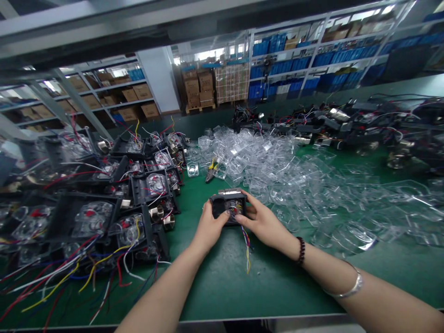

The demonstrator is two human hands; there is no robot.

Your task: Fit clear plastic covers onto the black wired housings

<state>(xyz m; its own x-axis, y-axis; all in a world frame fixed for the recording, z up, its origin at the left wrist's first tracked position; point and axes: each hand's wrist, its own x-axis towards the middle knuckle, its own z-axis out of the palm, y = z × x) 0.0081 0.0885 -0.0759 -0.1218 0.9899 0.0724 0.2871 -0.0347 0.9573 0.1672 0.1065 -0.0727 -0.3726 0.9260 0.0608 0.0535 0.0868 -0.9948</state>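
Observation:
Between both hands, over the middle of the green table, is a black box-shaped housing [219,206] with a metal fitting [229,191] on its far side. My left hand [210,226] grips its left end, thumb across the front. My right hand [258,220] holds the right end, its thumb on the inner part where red and yellow bits show. Several coloured wires [247,247] hang from the near side onto the tabletop. What the fingers behind the housing touch is hidden. Beyond it lie pliers [210,172] with yellow handles and a small clear plastic piece [193,169].
Stacked black housings [138,185] with clear covers and trailing wires [100,259] fill the left side. A wide heap of clear plastic parts [256,157] spreads from centre to right. More dark wired assemblies [333,122] lie at the back right. The table's edge [270,318] runs along the front.

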